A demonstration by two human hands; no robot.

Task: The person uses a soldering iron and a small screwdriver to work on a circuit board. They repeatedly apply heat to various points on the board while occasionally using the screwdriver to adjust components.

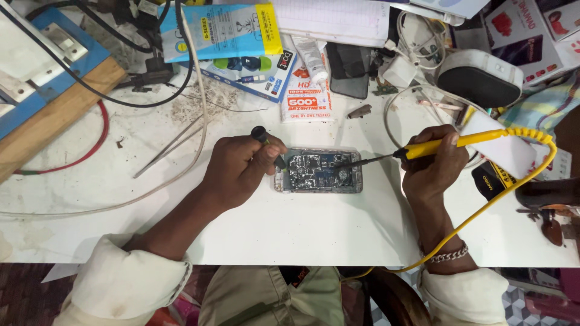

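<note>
Left hand (241, 166) pinches a black-capped tool (269, 145), tip hidden, right hand (432, 163) grips a yellow soldering iron (423, 148) over the opened phone's (318, 171) glinting, cluttered board.

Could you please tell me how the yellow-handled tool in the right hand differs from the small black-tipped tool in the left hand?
The yellow-handled soldering tool is long, trails a yellow cord, and its dark metal tip reaches the middle of the opened phone. The black-tipped tool is short, cordless, mostly hidden in the left hand, and meets the phone's left edge. The right hand grips its tool pen-like. Both tools touch the phone.
</note>
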